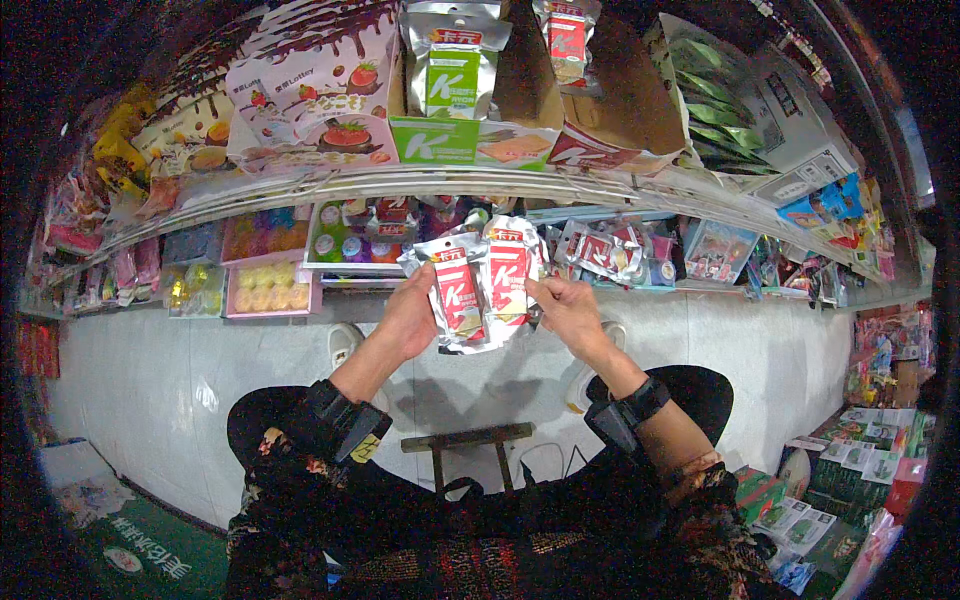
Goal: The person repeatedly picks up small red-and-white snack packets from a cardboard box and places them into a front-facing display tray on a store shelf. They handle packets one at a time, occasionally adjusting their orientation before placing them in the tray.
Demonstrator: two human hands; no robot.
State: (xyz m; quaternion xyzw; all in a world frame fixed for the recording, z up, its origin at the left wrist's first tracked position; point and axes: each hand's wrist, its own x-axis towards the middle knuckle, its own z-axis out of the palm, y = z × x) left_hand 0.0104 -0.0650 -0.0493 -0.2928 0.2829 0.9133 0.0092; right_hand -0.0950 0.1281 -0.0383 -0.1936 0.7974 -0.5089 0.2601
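Observation:
Several silver snack packets with red fronts are held up before my body, below the shelf edge. My left hand (412, 313) grips the left side of one red-and-silver snack packet (459, 294). On the other side, my right hand (568, 311) pinches the edge of a second red-and-silver packet (508, 276), which overlaps the first. Beyond them, a green-fronted silver packet (453, 84) stands in a green display box (433, 142). One more red packet (568, 43) is at the back of the open brown carton (621, 112) beside it.
The shelf edge (480, 180) curves across the view. Under it are a tray of coloured round tubs (352, 247), a pink box of yellow items (270, 291) and loose red packets (600, 251). Stacked packages (806, 517) lie at lower right, a green carton (150, 540) at lower left.

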